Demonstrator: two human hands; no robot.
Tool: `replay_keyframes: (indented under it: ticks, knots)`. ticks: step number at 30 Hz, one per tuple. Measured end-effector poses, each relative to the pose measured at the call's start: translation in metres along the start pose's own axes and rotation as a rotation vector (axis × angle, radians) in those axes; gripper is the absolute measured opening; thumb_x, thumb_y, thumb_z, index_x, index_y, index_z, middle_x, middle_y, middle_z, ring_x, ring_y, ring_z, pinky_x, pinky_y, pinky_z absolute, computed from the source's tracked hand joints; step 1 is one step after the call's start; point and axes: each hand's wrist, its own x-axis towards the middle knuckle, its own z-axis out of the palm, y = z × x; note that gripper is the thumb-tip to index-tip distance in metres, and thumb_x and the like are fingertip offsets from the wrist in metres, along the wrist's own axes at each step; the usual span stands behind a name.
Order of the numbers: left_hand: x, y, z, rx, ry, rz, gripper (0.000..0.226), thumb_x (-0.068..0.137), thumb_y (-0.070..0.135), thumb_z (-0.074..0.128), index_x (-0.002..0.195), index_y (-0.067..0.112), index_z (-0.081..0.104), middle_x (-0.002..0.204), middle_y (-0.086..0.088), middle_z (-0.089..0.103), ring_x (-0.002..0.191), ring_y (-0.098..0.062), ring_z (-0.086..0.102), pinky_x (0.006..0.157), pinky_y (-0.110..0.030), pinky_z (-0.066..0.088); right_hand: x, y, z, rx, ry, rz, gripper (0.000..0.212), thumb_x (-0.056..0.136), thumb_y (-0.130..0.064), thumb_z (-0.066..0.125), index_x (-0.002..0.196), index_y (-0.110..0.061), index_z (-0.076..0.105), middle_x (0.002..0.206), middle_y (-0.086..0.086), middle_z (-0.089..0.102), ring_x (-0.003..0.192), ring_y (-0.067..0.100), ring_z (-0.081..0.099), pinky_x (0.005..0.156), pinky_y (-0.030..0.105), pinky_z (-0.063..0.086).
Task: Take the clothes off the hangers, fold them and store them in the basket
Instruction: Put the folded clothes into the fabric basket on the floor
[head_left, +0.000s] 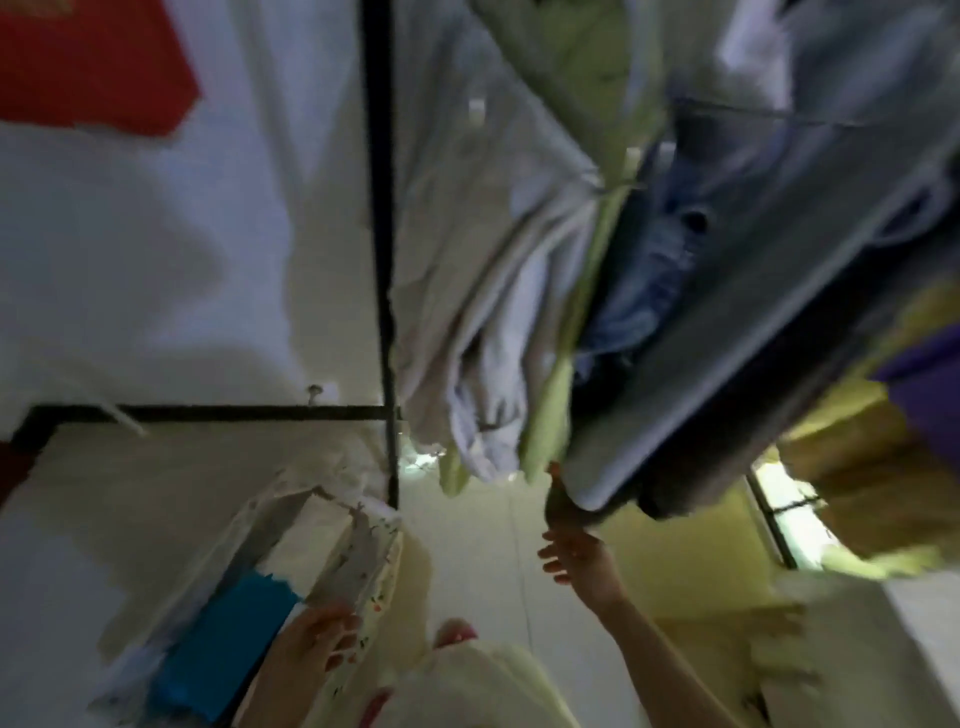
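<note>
Clothing: the person is wearing a pale cream garment (483, 691), showing at the bottom centre of the frame.
Arms: both forearms are showing bare.
Left hand (322, 642): nails are looking reddish through the blur.
Right hand (574, 558): blur is hiding finer detail.

Dim indoor light, heavy motion blur throughout, wide-angle bending at edges, soft wall shadows

left hand (322, 642): held low, fingers (337, 657) curled, grip blurred and not determined | right arm (639, 639): bare, raised and stretched forward, forearm trailing behind the fingers | right hand (574, 551): lower fingers (548, 552) splayed, one digit extended above them, its tip hidden, grasp not determined
</note>
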Motion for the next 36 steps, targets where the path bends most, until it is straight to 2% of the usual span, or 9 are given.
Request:
replay_keyframes:
  ticks: [2,5,9,13,17,23,29,33,36]
  knots:
    - [-0.004,0.015,0.024,0.13,-0.089,-0.013,0.028,0.095,-0.004,0.047,0.07,0.005,0.057,0.063,-0.007,0.06,0.051,-0.016,0.06,0.04,-0.013,0.045,-0.027,0.021,-0.04,0.109,0.132,0.022,0.023,0.094,0.009,0.04,0.099,-0.002,0.06,0.079,0.014,0.064,0.063,0.022,0.056,0.056,0.025,0.041]
    - [-0.009,0.033,0.062,0.307,-0.147,0.226,0.033,0.088,-0.012,0.053,0.071,0.015,0.063,0.074,-0.003,0.063,0.057,-0.003,0.06,0.046,0.0,0.04,-0.067,0.064,-0.091,0.191,0.321,0.0,0.02,0.098,0.001,0.042,0.102,-0.003,0.061,0.083,0.012,0.066,0.065,0.021,0.061,0.057,0.023,0.047]
    - [-0.012,0.05,0.126,0.508,-0.319,0.357,0.021,0.091,-0.014,0.046,0.087,0.0,0.061,0.076,-0.01,0.064,0.054,-0.006,0.063,0.05,-0.009,0.047,-0.126,0.132,-0.14,0.332,0.568,0.054,0.019,0.097,0.002,0.045,0.104,0.001,0.062,0.084,0.016,0.066,0.069,0.027,0.061,0.059,0.028,0.048]
    - [-0.023,0.048,0.21,0.599,-0.471,0.427,0.019,0.095,-0.008,0.042,0.094,0.002,0.059,0.078,-0.008,0.064,0.067,-0.019,0.059,0.06,-0.022,0.044,-0.184,0.195,-0.172,0.501,0.75,0.109,0.019,0.097,0.0,0.045,0.102,-0.001,0.063,0.087,0.019,0.068,0.073,0.031,0.062,0.063,0.032,0.049]
    - [-0.047,0.007,0.302,0.701,-0.581,0.371,0.027,0.095,-0.009,0.041,0.083,0.01,0.058,0.079,-0.008,0.063,0.066,-0.019,0.06,0.046,-0.01,0.044,-0.238,0.249,-0.215,0.597,0.871,0.15,0.019,0.097,-0.003,0.046,0.098,-0.007,0.065,0.085,0.015,0.07,0.077,0.031,0.065,0.072,0.037,0.051]
    - [-0.106,-0.091,0.446,0.798,-0.747,0.309,0.021,0.096,-0.007,0.04,0.091,0.004,0.057,0.079,-0.006,0.063,0.043,0.002,0.06,0.042,-0.009,0.042,-0.317,0.325,-0.309,0.682,1.083,0.171,0.017,0.096,-0.003,0.049,0.099,-0.005,0.066,0.086,0.017,0.07,0.074,0.03,0.064,0.065,0.031,0.05]
    - [-0.182,-0.159,0.573,0.881,-0.993,0.321,0.023,0.094,-0.01,0.041,0.09,0.004,0.058,0.084,-0.008,0.065,0.068,-0.018,0.062,0.052,-0.011,0.049,-0.371,0.37,-0.384,0.715,1.199,0.19,0.015,0.095,-0.002,0.051,0.098,-0.006,0.064,0.087,0.015,0.07,0.072,0.025,0.064,0.062,0.026,0.05]
    - [-0.202,-0.185,0.623,0.94,-1.059,0.304,0.027,0.092,-0.015,0.041,0.082,0.004,0.058,0.066,-0.003,0.069,0.047,-0.005,0.064,0.045,-0.012,0.047,-0.385,0.394,-0.407,0.819,1.275,0.216,0.014,0.094,-0.002,0.052,0.096,-0.006,0.065,0.083,0.012,0.07,0.07,0.023,0.065,0.06,0.024,0.051]
    - [-0.197,-0.198,0.656,0.98,-1.039,0.268,0.03,0.092,-0.017,0.039,0.079,0.003,0.057,0.05,-0.001,0.067,0.042,-0.004,0.062,0.04,-0.012,0.046,-0.386,0.417,-0.42,0.895,1.319,0.257,0.015,0.094,0.001,0.05,0.098,0.001,0.064,0.079,0.013,0.069,0.064,0.023,0.063,0.055,0.022,0.049]
